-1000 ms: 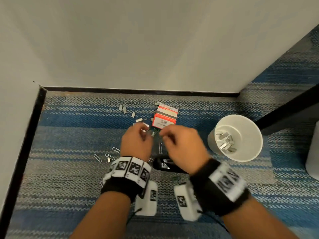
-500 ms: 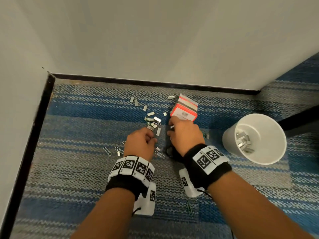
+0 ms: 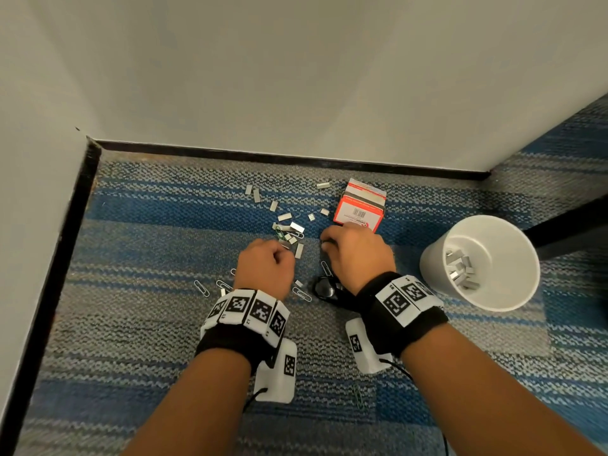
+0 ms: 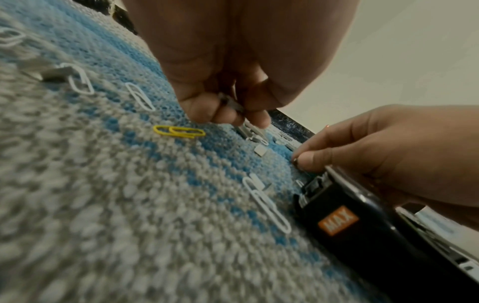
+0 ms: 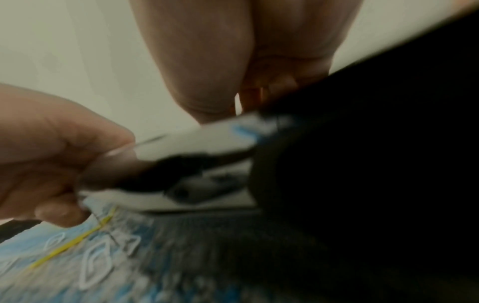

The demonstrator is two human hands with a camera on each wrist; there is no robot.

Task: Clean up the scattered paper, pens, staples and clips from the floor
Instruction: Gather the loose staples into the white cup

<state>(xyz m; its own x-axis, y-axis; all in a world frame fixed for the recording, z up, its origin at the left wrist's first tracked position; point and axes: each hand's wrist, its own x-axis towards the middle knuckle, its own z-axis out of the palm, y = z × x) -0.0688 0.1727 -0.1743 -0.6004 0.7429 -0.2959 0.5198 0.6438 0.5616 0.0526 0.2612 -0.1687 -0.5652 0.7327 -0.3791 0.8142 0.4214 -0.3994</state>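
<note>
Left hand point(image 4: 228, 82) pinches a staple strip point(image 4: 232, 103) off the carpet point(image 3: 138, 317), fingers curled; right hand point(image 3: 358, 255) fingertips curled at loose staples point(image 3: 289, 230), grasp unclear; white cup point(image 3: 427, 268) stands near to receive.

Bare forearms, banded wrists.
Black wristband point(image 3: 237, 340) on left, black wristband point(image 3: 411, 324) on right, each ringed with white square-coded marker tiles; white camera housings point(image 3: 278, 373) slung beneath, thin black cables trailing.

Both hands, left point(image 3: 265, 267) and right point(image 3: 358, 251), hover low, fingers curled, pinching.
</note>
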